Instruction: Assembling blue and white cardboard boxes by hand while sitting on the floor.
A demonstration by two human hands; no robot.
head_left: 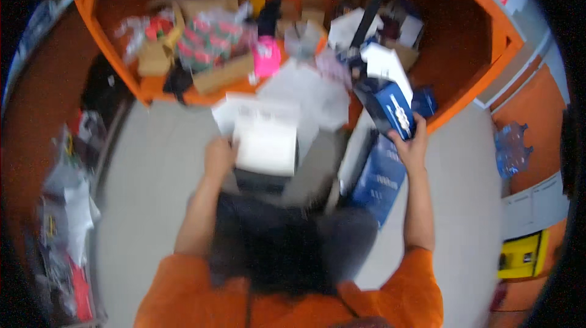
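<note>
My right hand (412,143) grips the lower end of a small dark blue box (392,108), held tilted with a white flap (384,64) standing out at its far end. A white rectangular sheet or pad (266,144) is at my left hand (220,156), whose fingers are closed on its left edge. Motion blur hides whether it is one sheet or several. Below the small box stands a larger blue box (379,178) with pale print on its side. Dark grey surfaces, partly covered, lie beneath the white sheet.
An orange shelf compartment (513,44) ahead holds a heap of cardboard, plastic bags, white paper (305,93) and a bright pink item (266,56). Bags and papers line the left side. To the right are a clear plastic bottle (513,148) and a yellow case (523,256).
</note>
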